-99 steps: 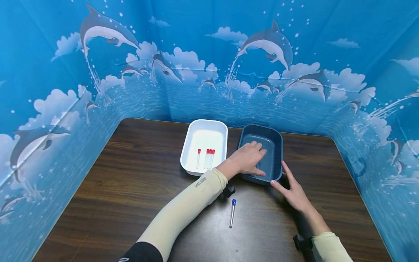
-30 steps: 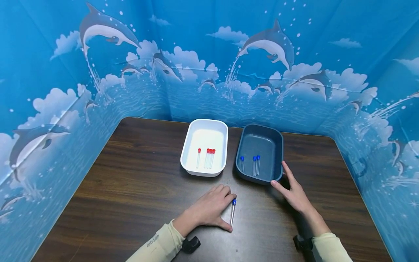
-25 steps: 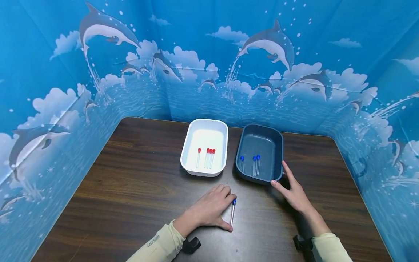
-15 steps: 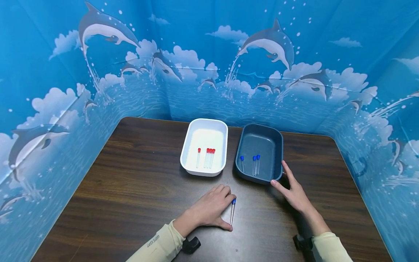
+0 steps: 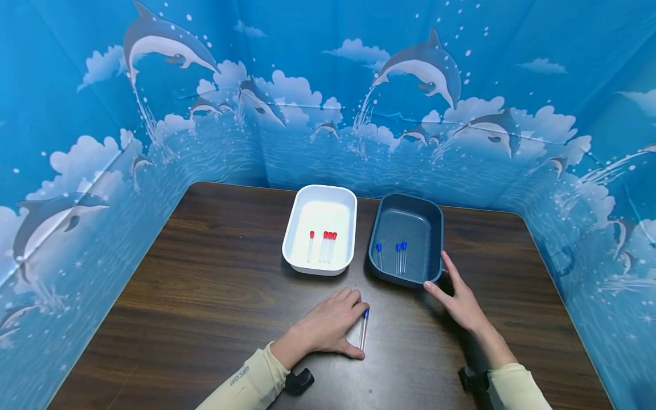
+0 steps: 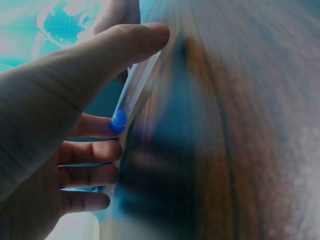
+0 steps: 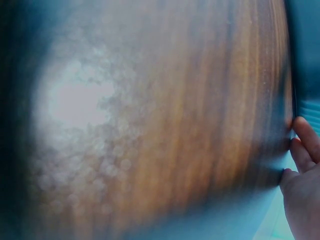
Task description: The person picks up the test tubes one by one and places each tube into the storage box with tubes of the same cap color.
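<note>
— How far along is the sorting?

— Four red-capped tubes (image 5: 323, 246) lie in the white tray (image 5: 293, 228), three blue-capped ones (image 5: 396, 257) in the blue tray (image 5: 433, 228). One blue-capped tube (image 5: 363, 331) remains near the tabletop's (image 5: 205, 296) front edge.

— And the hands?

— The left hand (image 5: 330, 327) pinches that clear, slim tube; the right hand (image 5: 461, 304) rests relaxed, touching the blue tray's front corner.

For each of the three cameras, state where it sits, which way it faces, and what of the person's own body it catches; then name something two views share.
Head: worn on the head, looking forward and down at the table, white tray, blue tray; both forearms and hands show.
Left wrist: sits behind the left hand, looking along its palm; thumb and fingers touch the blue-capped tube.
Right wrist: behind the right hand, facing blurred tabletop; fingertips rest against the blue tray's corner.
Shared: head and left wrist views both show the left hand at the blue-capped tube.
</note>
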### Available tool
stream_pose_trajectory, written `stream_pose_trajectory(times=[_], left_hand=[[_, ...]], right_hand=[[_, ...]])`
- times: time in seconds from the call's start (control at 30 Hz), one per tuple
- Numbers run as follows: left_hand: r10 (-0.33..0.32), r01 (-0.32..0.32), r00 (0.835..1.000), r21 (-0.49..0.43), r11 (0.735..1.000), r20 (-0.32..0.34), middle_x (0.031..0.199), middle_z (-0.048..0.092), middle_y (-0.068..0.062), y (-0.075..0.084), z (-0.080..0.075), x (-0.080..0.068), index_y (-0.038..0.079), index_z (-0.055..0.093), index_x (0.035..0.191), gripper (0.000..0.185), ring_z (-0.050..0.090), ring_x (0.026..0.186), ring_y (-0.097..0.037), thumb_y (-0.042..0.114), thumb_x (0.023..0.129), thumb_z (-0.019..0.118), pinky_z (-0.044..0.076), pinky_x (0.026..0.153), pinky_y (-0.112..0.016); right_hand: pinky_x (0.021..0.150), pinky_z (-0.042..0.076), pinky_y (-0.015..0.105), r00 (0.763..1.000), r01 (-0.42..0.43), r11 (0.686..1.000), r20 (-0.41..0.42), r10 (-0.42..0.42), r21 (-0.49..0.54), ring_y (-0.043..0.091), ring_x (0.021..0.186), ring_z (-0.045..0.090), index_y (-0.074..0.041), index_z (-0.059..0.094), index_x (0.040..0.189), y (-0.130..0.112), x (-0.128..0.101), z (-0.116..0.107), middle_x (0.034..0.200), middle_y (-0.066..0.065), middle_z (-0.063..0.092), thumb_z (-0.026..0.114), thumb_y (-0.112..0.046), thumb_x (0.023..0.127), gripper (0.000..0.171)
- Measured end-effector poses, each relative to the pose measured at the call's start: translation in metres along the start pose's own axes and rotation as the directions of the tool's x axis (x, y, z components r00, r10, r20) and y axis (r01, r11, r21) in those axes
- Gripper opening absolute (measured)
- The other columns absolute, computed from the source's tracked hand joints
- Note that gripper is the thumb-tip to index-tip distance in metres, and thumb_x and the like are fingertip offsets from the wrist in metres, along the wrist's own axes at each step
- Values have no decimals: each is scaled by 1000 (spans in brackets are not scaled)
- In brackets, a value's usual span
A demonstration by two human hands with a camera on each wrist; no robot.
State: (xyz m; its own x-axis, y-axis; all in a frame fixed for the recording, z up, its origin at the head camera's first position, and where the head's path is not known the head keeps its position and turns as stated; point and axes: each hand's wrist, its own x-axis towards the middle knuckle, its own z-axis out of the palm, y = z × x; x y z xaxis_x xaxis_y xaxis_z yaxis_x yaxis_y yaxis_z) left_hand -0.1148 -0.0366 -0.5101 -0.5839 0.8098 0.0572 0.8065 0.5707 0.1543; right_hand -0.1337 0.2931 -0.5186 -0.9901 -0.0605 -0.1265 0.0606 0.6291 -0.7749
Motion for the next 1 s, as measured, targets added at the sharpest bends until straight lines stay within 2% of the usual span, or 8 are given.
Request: stream_pose_trajectory(times=[0.27, 0.5, 0.67, 0.83, 1.0], left_hand=[[5, -5, 1000, -3, 1000, -11, 108, 47, 0, 0, -4, 2, 13, 58, 129, 91, 42, 94, -15, 80, 67, 66, 41, 84, -30], [17, -18, 999, -15, 1000, -34, 107, 47, 1, 2, -14, 4, 12, 57, 130, 92, 42, 94, -14, 78, 68, 68, 41, 82, -29], [27, -28, 997, -6, 1000, -69, 109, 48, 1, 2, -29, 8, 11, 58, 129, 91, 42, 96, -14, 78, 68, 69, 39, 80, -28], [11, -13, 997, -24, 1000, -76, 107, 45, 2, -2, -47, 15, 12, 57, 132, 90, 40, 93, -13, 76, 69, 69, 37, 76, -26], [9, -10, 995, -11, 1000, -99, 106, 44, 4, -8, -64, 26, 12, 56, 135, 94, 36, 90, -12, 81, 72, 61, 35, 76, -26]], right_hand=[[96, 21, 78, 1000, -1, 1000, -1, 1, -1, 50, 138, 23, -46, -4, 155, 1, 1, 0, 160, 22, 14, 59, -45, 97, 85], [96, 21, 78, 1000, 2, 1000, 1, -2, -1, 51, 138, 24, -45, -4, 155, 1, 0, 0, 158, 24, 16, 59, -45, 97, 85], [96, 20, 78, 1000, -2, 1000, 5, 2, -3, 51, 138, 23, -44, -4, 155, 1, 0, 0, 159, 23, 14, 58, -45, 97, 86], [96, 20, 78, 1000, -7, 1000, 6, 7, -5, 51, 138, 23, -44, -5, 155, 0, 0, 0, 160, 22, 12, 58, -46, 97, 86], [96, 20, 78, 1000, -10, 1000, 9, 10, -1, 51, 138, 23, -45, -5, 154, 1, 0, 0, 161, 21, 11, 58, -46, 97, 86]])
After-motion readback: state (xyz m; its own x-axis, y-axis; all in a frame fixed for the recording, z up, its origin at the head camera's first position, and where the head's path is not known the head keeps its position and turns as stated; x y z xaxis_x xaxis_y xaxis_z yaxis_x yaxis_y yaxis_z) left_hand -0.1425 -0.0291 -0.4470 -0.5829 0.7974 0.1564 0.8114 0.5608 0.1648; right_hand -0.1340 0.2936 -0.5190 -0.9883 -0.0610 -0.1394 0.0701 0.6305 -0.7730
